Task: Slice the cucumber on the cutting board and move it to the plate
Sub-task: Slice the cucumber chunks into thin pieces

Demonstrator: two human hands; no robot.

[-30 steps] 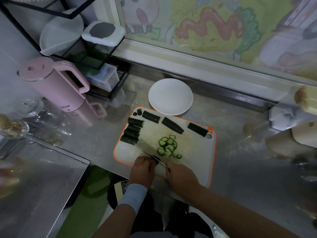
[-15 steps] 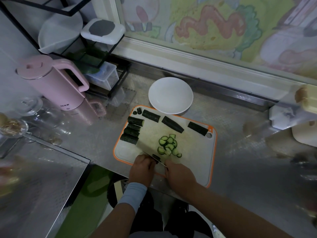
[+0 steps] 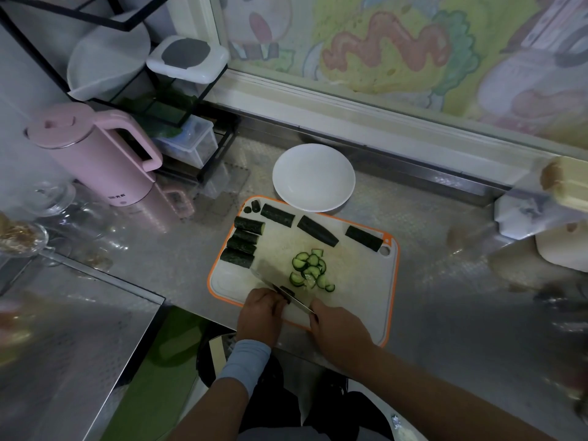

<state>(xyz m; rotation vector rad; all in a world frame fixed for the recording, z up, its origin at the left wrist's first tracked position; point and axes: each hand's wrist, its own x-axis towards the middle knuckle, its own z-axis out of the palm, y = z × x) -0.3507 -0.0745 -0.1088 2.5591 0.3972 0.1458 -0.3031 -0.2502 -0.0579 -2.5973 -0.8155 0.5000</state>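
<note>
On the surface, near edge: orange-rimmed cutting board (image 3: 359, 281), set square to the person so both hands reached it.
Left hand (image 3: 259, 313): grip curled shut over a dark cucumber piece (image 3: 288, 291), pinning it against the board beside the blade; judged to be steadying it for the next cut.
Right hand (image 3: 340, 329): grip closed around the handle of the knife (image 3: 273, 276), the broad blade lying flat-angled away toward the board's left half.
Cut slices (image 3: 310, 270): pale green half-rounds heaped mid-board, just beyond the blade and just ahead of both hands; kept clear of the uncut stock.
Uncut lengths (image 3: 245, 240): four stacked at the board's left edge, three more strung along the far edge (image 3: 316, 231), well apart from the hands; likely queued for slicing.
Plate (image 3: 313, 176): white, bare, touching or just past the board's far rim; placed close for the transfer.
Progress, judged: slicing only begun; nothing moved to the plate.
</note>
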